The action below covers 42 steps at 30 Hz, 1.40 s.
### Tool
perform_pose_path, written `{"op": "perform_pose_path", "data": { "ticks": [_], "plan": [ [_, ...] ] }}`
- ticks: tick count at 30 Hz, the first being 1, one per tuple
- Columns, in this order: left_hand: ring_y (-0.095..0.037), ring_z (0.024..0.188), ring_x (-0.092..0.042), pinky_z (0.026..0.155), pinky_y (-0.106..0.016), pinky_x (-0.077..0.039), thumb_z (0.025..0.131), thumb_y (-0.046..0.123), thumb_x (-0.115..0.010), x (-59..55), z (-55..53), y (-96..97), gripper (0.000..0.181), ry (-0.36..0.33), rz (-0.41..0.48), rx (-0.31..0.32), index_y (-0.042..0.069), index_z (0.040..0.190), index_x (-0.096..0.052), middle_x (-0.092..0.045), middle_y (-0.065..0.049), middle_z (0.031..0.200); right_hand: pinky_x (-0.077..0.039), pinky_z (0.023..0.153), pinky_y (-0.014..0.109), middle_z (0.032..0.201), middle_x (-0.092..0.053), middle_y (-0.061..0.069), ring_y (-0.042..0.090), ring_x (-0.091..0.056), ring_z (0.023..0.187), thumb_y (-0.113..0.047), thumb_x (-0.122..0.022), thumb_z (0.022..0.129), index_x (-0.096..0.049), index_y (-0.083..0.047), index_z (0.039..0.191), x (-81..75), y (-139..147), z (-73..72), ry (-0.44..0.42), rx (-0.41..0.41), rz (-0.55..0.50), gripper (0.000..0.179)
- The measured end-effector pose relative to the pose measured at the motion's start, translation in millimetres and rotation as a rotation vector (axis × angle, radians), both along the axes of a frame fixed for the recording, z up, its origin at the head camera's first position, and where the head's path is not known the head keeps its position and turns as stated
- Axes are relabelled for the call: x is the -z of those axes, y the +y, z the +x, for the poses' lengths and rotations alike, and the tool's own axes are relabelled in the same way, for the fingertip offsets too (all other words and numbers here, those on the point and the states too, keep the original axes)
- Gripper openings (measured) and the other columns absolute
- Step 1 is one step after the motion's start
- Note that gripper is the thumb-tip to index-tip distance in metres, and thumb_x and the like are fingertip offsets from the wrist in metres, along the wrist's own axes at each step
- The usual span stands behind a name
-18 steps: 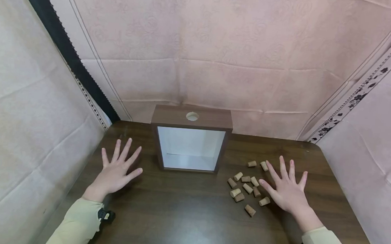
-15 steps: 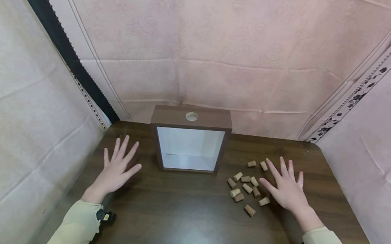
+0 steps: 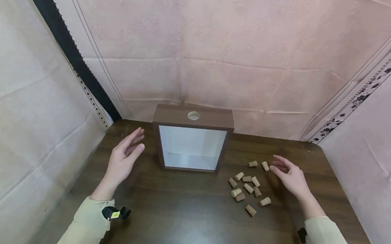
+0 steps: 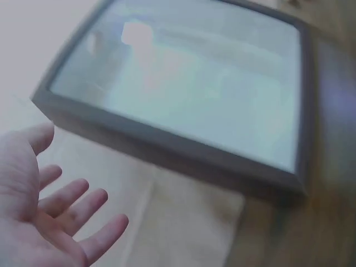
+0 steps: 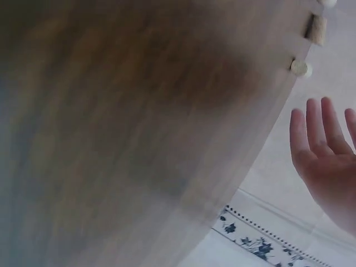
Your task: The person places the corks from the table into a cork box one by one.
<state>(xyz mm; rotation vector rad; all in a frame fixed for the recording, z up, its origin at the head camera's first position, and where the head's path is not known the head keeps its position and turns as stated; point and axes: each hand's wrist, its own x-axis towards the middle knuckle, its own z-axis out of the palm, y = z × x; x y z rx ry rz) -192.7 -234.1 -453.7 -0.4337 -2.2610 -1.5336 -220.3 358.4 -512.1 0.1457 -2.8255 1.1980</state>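
Currently, head view: 12 corks (image 3: 248, 188) lie loose on the counter (image 3: 189, 216), right of the box (image 3: 212, 118). My right hand (image 3: 292, 178) hovers just beside the nearest cork (image 3: 265, 166), fingers gently bent, holding nothing. My left hand (image 3: 121, 162) is empty too, fingers relaxed, left of the box and apart from it. The box stands upright, 1 round hole (image 3: 193, 115) in its top; no cork visible inside.

Left wrist view: thumb and fingers stand apart near the box's dark frame (image 4: 167, 147). Glare on the front suggests a clear pane.

Right wrist view: fingers extended, nothing between them; a few corks at upper right, table grain blurred.

Judgement: corks would probably roll if nudged, so I should come down from above, pinch 1 across its barrel, and spare its neighbours.
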Motion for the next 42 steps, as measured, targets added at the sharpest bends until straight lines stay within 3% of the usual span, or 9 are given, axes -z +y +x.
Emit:
{"op": "perform_pose_path", "data": {
  "ticks": [3,7,11,14,18,26,42],
  "plan": [
    [-0.028,0.144,-0.053,0.111,-0.017,-0.043,0.11,0.015,-0.062,-19.4,-2.1,11.9,0.054,-0.024,0.092,0.011,0.014,0.162,-0.048,-0.054,-0.01,0.16,-0.05,0.082,0.012,0.138,-0.069,0.021,0.024,-0.069,0.118,-0.031,-0.07,0.107,-0.054,-0.005,0.155,1.8,3,-5.6,-0.036,0.009,-0.048,0.057],
    [-0.028,0.147,-0.05,0.115,-0.02,-0.041,0.112,0.02,-0.06,-41.1,-6.2,26.5,0.054,-0.05,0.179,0.038,0.014,0.163,-0.046,-0.052,-0.011,0.161,-0.051,0.083,0.014,0.141,-0.065,0.023,0.007,-0.063,0.112,-0.03,-0.07,0.107,-0.054,-0.004,0.155,5.6,3,-10.0,-0.098,0.005,-0.097,0.057],
    [-0.025,0.149,-0.048,0.12,-0.026,-0.039,0.112,0.021,-0.061,-52.7,-12.7,36.5,0.053,-0.049,0.201,0.047,0.014,0.163,-0.047,-0.052,-0.008,0.161,-0.053,0.083,0.018,0.142,-0.064,0.024,0.017,-0.064,0.116,-0.026,-0.07,0.107,-0.055,-0.003,0.153,8.8,0,-12.4,-0.126,-0.014,-0.127,0.054],
    [-0.022,0.15,-0.047,0.122,-0.03,-0.038,0.112,0.024,-0.061,-57.1,-18.5,40.5,0.052,-0.06,0.203,0.045,0.015,0.162,-0.048,-0.052,-0.005,0.161,-0.054,0.081,0.019,0.142,-0.063,0.025,0.03,-0.063,0.121,-0.022,-0.07,0.106,-0.055,-0.002,0.153,9.9,-4,-14.0,-0.128,-0.021,-0.138,0.053],
    [-0.02,0.152,-0.044,0.123,-0.035,-0.037,0.112,0.028,-0.06,-61.3,-25.6,43.1,0.052,-0.094,0.198,0.05,0.017,0.162,-0.049,-0.05,-0.003,0.163,-0.053,0.081,0.019,0.143,-0.062,0.025,0.038,-0.061,0.126,-0.02,-0.069,0.107,-0.054,-0.001,0.153,11.0,-6,-16.5,-0.148,-0.02,-0.123,0.053],
    [-0.02,0.153,-0.042,0.124,-0.039,-0.035,0.112,0.033,-0.059,-62.3,-33.8,43.7,0.053,-0.114,0.196,0.069,0.016,0.161,-0.05,-0.047,-0.001,0.165,-0.053,0.086,0.022,0.143,-0.061,0.027,0.041,-0.06,0.129,-0.017,-0.067,0.108,-0.055,0.001,0.152,12.2,-8,-20.9,-0.188,-0.015,-0.081,0.049],
    [-0.02,0.151,-0.045,0.125,-0.043,-0.036,0.109,0.033,-0.065,-69.0,-42.9,45.9,0.053,-0.121,0.225,0.059,0.017,0.158,-0.055,-0.05,-0.001,0.163,-0.056,0.092,0.043,0.133,-0.067,0.025,0.042,-0.062,0.125,-0.022,-0.068,0.107,-0.058,0.002,0.148,7.4,-11,-28.7,-0.203,-0.003,0.001,0.048]
  ]
}}
